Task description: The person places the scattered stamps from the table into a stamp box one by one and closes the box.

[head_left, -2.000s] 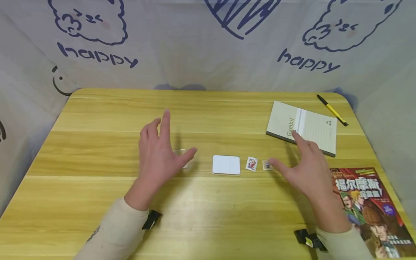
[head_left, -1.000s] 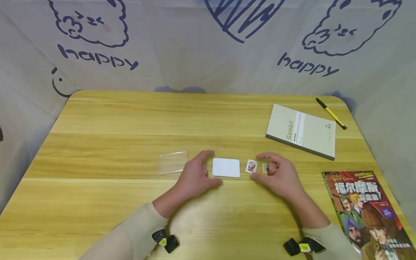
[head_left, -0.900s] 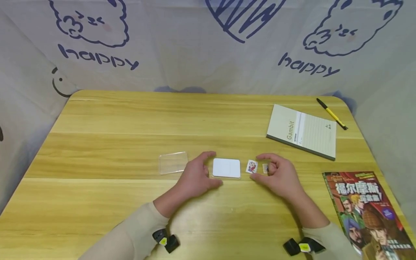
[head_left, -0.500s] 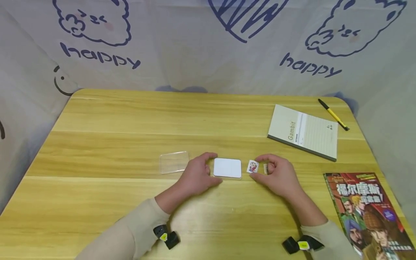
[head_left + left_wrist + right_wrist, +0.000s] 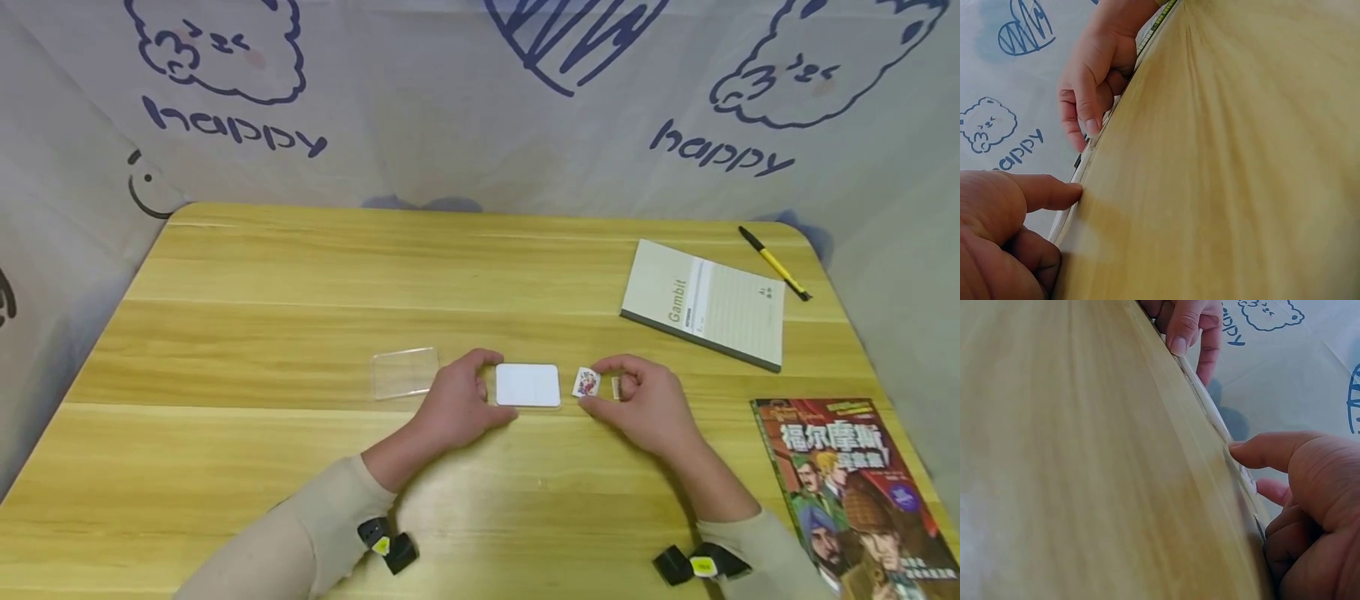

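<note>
A stack of white cards [image 5: 527,385] lies in a shallow clear plastic case in the head view. My left hand [image 5: 457,402] holds the case's left end, thumb on the near side and index finger on the far side. Just right of it, my right hand [image 5: 647,406] pinches a small playing card [image 5: 586,382] with a coloured figure between thumb and index finger; the card looks bowed. Another small card [image 5: 617,387] is partly hidden by the right hand's curled fingers. A clear plastic lid [image 5: 403,374] lies left of the case, one corner behind the left hand.
On the wooden table [image 5: 300,275], a Gambit notebook [image 5: 697,308] lies at the back right, with a yellow and black pen [image 5: 775,263] beside it. A comic-style book [image 5: 855,475] rests at the right edge. A printed cloth [image 5: 465,108] hangs behind the table.
Both hands have come down from above the table: the left to the card case, the right to the small card. Over the last second the hands barely move, while the small card bows.
</note>
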A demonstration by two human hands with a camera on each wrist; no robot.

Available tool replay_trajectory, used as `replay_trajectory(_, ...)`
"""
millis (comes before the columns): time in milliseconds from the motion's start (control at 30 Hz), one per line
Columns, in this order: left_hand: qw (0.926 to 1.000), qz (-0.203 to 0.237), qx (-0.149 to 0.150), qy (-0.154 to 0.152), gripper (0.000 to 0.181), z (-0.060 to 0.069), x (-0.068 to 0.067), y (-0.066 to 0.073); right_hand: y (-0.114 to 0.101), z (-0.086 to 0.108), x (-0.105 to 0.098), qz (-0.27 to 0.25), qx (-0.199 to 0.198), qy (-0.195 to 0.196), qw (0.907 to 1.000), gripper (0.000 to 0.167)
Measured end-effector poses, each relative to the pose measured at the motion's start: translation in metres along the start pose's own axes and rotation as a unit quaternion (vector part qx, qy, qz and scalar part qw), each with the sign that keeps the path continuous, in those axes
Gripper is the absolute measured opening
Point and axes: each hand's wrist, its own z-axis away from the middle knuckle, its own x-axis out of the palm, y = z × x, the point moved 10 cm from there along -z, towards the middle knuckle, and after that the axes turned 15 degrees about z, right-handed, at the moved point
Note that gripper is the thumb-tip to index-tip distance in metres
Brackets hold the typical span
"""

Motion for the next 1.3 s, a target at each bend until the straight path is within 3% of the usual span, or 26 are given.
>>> replay_trajectory(367, 1.0, 0.001, -0.009, 0.0, 0.068, 0.0, 0.001, -0.002, -0.028, -0.002, 0.003, -0.052, -0.034, 0.013, 0.998, 0.039)
replay_trajectory(833, 0.9999, -0.009, -0.015, 0.001, 0.067, 0.0, 0.001, -0.003, -0.062, -0.015, 0.035, -0.082, -0.059, -0.035, 0.9943, 0.037)
replay_trajectory(1300, 0.9999, -0.003, -0.01, -0.001, 0.067, 0.0, 0.0, 0.0, -0.069, -0.023, 0.048, -0.044, -0.053, -0.07, 0.9952, 0.04)
